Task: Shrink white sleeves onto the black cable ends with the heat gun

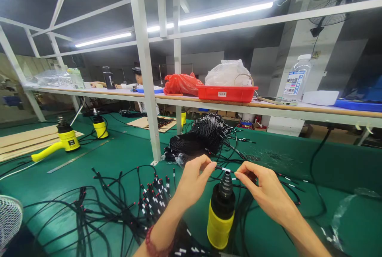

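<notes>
A black cable with a white sleeve is stretched between my two hands, just above the nozzle of an upright yellow heat gun. My left hand pinches the cable on one side of the sleeve. On the other side, my right hand closes thumb and finger on it. Left of the gun lies a pile of black cables with white sleeves and red tips. Behind my hands rests a large bundle of black cables.
Two more yellow heat guns, one lying nearer and one upright, stand at the left. A shelf post rises from the green table. Above, the shelf carries a red tray and a plastic bottle. A white mesh fan sits at lower left.
</notes>
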`<action>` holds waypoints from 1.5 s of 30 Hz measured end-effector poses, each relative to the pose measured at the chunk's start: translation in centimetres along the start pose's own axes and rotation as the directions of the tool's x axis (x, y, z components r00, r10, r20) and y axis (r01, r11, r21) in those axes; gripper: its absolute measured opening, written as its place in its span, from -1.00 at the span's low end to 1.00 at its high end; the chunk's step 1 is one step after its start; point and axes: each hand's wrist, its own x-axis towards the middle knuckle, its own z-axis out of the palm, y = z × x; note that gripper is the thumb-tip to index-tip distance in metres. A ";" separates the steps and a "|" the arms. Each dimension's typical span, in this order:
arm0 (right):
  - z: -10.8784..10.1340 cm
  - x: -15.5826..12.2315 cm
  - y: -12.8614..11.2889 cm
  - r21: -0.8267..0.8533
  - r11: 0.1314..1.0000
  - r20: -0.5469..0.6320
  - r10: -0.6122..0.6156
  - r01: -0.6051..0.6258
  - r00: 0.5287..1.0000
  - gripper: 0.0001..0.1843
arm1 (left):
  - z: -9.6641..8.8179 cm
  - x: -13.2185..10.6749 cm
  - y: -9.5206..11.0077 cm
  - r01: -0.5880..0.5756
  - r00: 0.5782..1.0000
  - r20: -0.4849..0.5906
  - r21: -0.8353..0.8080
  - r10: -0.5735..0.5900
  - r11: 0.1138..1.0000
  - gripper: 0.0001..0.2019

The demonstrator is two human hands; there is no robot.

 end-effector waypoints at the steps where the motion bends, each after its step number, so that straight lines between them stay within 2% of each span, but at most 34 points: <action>1: 0.0 0.0 0.0 0.000 1.000 -0.005 -0.002 0.002 1.000 -0.67 | 0.0 0.0 0.0 -0.001 1.000 -0.001 -0.004 0.001 1.000 -0.68; 12: 0.0 0.2 0.2 -0.024 1.000 -0.033 -0.010 0.009 0.999 -0.70 | -0.2 -0.1 0.3 -0.042 0.999 -0.014 -0.041 0.041 0.998 -0.81; 18: -0.3 -0.1 0.5 -0.072 0.997 0.050 -0.005 0.009 0.999 -0.67 | -0.4 0.0 0.3 -0.030 1.000 0.004 -0.078 0.031 0.996 -0.87; 20: -0.5 -0.2 0.5 -0.094 0.995 0.042 -0.013 0.017 0.999 -0.65 | -0.5 0.0 0.4 -0.034 0.999 0.017 -0.058 0.035 0.998 -0.84; 26: -0.6 -0.2 0.3 -0.121 0.990 0.020 -0.064 0.066 0.998 -0.65 | -0.2 0.0 0.1 0.000 0.998 0.066 0.039 -0.002 0.999 -0.56; 30: -0.6 -0.1 0.3 -0.121 0.990 0.007 -0.070 0.070 0.998 -0.67 | 0.1 0.0 -0.3 0.005 0.998 0.059 0.030 -0.006 1.000 -0.58; 37: -0.5 0.0 0.4 -0.063 0.998 -0.045 -0.032 0.029 0.998 -0.74 | 0.1 0.0 0.1 0.011 0.999 0.044 -0.046 -0.009 0.999 -0.77; 45: -0.8 -0.4 0.0 0.009 1.000 -0.021 -0.021 0.021 1.000 -0.67 | 0.4 -0.1 0.2 0.001 0.996 0.085 0.000 -0.001 1.000 -0.51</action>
